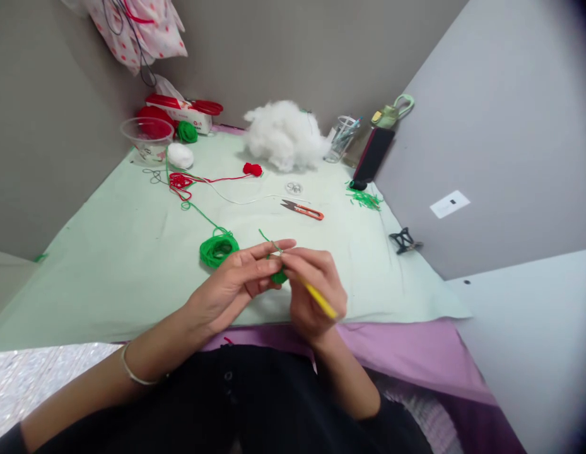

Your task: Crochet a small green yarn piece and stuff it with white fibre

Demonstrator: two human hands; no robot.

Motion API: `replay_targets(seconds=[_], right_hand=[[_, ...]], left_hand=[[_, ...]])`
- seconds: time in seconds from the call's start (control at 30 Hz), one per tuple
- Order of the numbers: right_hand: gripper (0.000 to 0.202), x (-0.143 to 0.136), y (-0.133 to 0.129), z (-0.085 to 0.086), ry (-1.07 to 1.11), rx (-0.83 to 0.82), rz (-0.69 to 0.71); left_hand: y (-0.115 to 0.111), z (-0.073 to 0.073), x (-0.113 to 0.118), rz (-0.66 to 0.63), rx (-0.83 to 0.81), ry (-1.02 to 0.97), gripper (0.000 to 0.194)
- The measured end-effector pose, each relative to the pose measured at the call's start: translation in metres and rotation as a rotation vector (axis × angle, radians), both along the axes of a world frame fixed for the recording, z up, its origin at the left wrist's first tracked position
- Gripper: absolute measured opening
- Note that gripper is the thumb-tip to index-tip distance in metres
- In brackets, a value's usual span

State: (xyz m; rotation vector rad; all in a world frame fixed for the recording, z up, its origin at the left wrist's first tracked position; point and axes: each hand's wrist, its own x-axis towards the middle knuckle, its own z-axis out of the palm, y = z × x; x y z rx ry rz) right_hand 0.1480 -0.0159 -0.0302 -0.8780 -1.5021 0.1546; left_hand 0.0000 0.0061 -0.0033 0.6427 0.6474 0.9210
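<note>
My left hand (240, 277) pinches a small green crocheted piece (279, 276) between thumb and fingers, above the near edge of the table. A yellow-handled crochet hook (318, 297) is gripped in my right hand (316, 287), its tip end meeting the green piece and largely hidden by the fingers. A short green strand rises from the piece across my left index finger. Just left of my hands lies a coil of green yarn (217, 249), with a strand trailing to the back left. Beyond my hands rest orange-handled thread snips (303, 210).
White stuffing (287, 135) is heaped at the back centre. A clear plastic tub (148, 142), tissue box (191, 116) and yarn balls stand back left. Back right are a glass (340, 139), bottle (368, 135), phone (374, 156) and green yarn scraps (366, 199).
</note>
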Motion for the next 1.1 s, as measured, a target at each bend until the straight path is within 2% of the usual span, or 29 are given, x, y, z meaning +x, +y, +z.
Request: replay_targets(seconds=[0.07, 0.17, 0.23, 0.37, 0.5, 0.6, 0.77, 0.97, 1.1], right_hand=[[0.022, 0.003, 0.002, 0.005, 0.186, -0.097, 0.07], [0.017, 0.006, 0.004, 0.012, 0.408, -0.257, 0.246], [0.014, 0.006, 0.005, 0.013, 0.408, -0.318, 0.316], [0.012, 0.006, 0.007, 0.008, 0.448, -0.414, 0.348], [0.014, 0.007, 0.009, 0.01, 0.645, -0.507, 0.46], [0.016, 0.008, 0.011, 0.013, 0.692, -0.526, 0.526], [0.018, 0.011, 0.01, 0.013, 0.602, -0.477, 0.555], [0.02, 0.016, 0.001, 0.016, 0.256, -0.32, 0.359], [0.022, 0.017, -0.002, 0.017, -0.037, -0.134, 0.284]], left_hand=[[0.002, 0.002, -0.002, -0.007, -0.031, -0.013, 0.029], [0.003, 0.003, -0.005, 0.019, 0.067, 0.032, 0.031], [0.001, 0.002, -0.006, 0.023, 0.181, 0.105, 0.036], [-0.002, -0.002, -0.009, 0.002, 0.343, 0.225, 0.044], [-0.001, -0.001, -0.012, 0.007, 0.385, 0.313, 0.047], [-0.001, 0.002, -0.013, 0.019, 0.389, 0.374, 0.047], [-0.003, 0.005, -0.015, 0.02, 0.427, 0.422, 0.046], [-0.005, 0.008, -0.015, 0.069, 0.485, 0.521, 0.047], [-0.006, 0.007, -0.01, 0.163, 0.546, 0.589, 0.048]])
